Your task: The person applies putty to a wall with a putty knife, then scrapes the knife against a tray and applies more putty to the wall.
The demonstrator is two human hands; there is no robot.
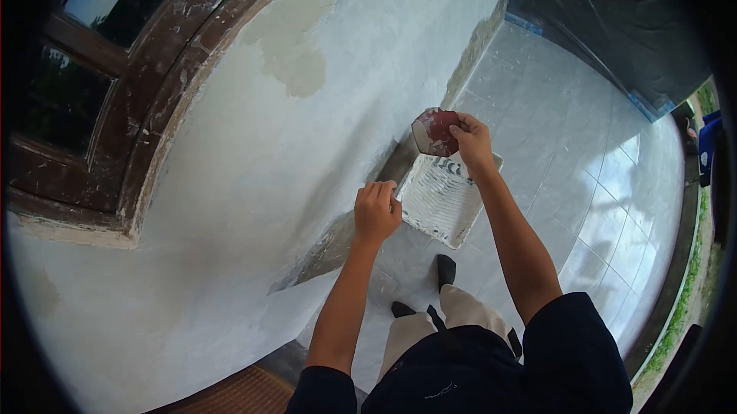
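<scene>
My right hand [473,141] grips a dark red piece with angled corners [436,135] between thumb and fingers. Whitish paint smears mark its face, and a pale patch covers its left end. Below and behind it, a paint tray [441,201] with a ribbed bottom lies on the floor, coated in white paint. My left hand [376,211] is closed, fingers curled, close by the wall and the tray's left edge. What it holds, if anything, is hidden behind the fingers.
A whitish wall [253,176] with patchy grey-beige areas rises on the left, beside a brown wooden window frame [165,99]. Grey tiles [530,176] cover the floor. Dark plastic sheeting [606,15] hangs at the far end. A woven brown surface [238,391] shows at the bottom.
</scene>
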